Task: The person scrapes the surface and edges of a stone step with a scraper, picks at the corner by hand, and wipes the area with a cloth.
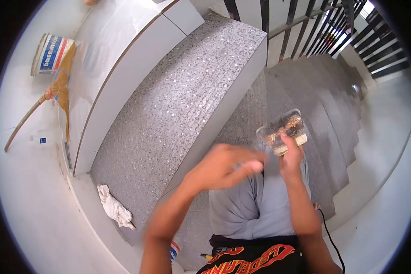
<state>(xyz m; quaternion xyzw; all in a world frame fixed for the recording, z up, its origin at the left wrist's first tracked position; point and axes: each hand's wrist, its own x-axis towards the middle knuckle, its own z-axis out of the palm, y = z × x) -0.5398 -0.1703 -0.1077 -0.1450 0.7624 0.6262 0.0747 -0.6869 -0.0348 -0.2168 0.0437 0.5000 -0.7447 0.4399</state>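
View from above, looking down a grey speckled staircase at a seated person's own arms and lap.

The right hand holds up a small clear plastic box, right of centre, above the grey shorts. Its grip is clamped on the box's near edge, thumb on top. The box is tilted and holds something brown and golden, too small to make out.

The left hand hangs just left of the box, not touching it. It is blurred, so whether its grip is apart or together cannot be told. Its forearm runs down to the bottom edge.

A wide speckled step lies beyond the hands, and narrower steps curve down to the right beside a dark railing.

On the white floor to the left:
- a tub with a blue and red label, lying on its side
- a straw broom just below the tub
- a white bottle near the broom
- a crumpled white rag at the foot of the step

A black cable trails past the right forearm. Black cloth with flame lettering shows at the bottom.
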